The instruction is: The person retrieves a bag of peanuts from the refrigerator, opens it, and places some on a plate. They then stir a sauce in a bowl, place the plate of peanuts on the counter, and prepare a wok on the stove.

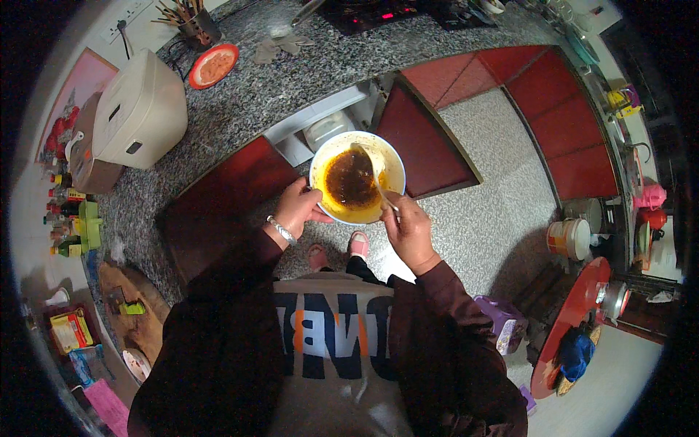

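Note:
A white bowl (358, 135) is held up in front of my body. Dark reddish-brown sauce (349, 177) with yellow oil around its edge lies inside it. My left hand (300, 205), with a silver bracelet (282, 230) at the wrist, grips the bowl's left rim, thumb on top and fingers beneath. In my right hand (405, 224) is the handle of a metal spoon (377, 177), at the bowl's lower right. The spoon's head dips into the sauce, so part of it is hidden.
Beyond the bowl, a cabinet door (420, 142) stands open. The granite counter (235, 109) carries a rice cooker (142, 109), an orange-rimmed plate (214, 65), a grey cloth (281, 48) and a lit induction cooktop (371, 15). At left lies a wooden cutting board (139, 289). A red round table (551, 349) is at right.

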Demonstrator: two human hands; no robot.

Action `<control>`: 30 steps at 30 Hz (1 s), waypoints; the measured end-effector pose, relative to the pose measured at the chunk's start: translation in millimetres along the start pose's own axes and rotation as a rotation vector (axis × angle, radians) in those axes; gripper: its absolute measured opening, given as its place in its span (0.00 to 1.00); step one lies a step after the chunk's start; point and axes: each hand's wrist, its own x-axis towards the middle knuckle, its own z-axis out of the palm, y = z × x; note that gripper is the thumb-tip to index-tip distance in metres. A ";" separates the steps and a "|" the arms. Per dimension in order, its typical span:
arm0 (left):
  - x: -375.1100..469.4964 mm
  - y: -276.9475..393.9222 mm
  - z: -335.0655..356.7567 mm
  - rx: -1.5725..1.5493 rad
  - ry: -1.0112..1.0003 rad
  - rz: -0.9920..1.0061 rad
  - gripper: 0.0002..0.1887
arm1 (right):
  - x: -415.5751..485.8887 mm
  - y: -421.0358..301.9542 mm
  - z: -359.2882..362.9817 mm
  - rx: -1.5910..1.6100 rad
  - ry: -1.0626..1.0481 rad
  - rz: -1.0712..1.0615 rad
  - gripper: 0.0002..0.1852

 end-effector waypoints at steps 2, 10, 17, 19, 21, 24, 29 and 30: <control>-0.6 0.2 1.4 -0.020 -0.016 0.014 0.16 | 0.9 1.6 3.2 0.011 -0.084 -0.097 0.13; -0.1 -2.9 -6.9 0.013 0.020 -0.013 0.17 | -8.9 -3.5 -27.3 -0.046 -0.542 -0.293 0.17; -4.7 -0.4 -11.0 0.014 0.025 0.003 0.17 | 3.8 -4.9 -53.0 -0.221 -0.510 -0.411 0.16; -6.7 1.3 -9.2 0.039 0.014 -0.003 0.17 | 11.2 -2.2 -46.7 -0.225 -0.457 -0.485 0.15; -9.1 2.0 -6.8 0.089 -0.001 -0.005 0.18 | 19.0 3.7 -41.2 -0.289 -0.454 -0.559 0.14; -11.4 2.8 -5.4 0.112 -0.032 0.005 0.17 | 22.1 13.4 -42.8 -0.378 -0.450 -0.572 0.17; -10.1 0.2 -4.8 0.039 -0.017 0.017 0.17 | -7.2 9.1 -45.6 -0.370 -0.459 -0.405 0.14; -9.3 -1.0 -3.8 0.027 -0.018 0.024 0.17 | -15.4 3.7 -39.8 -0.292 -0.410 -0.346 0.13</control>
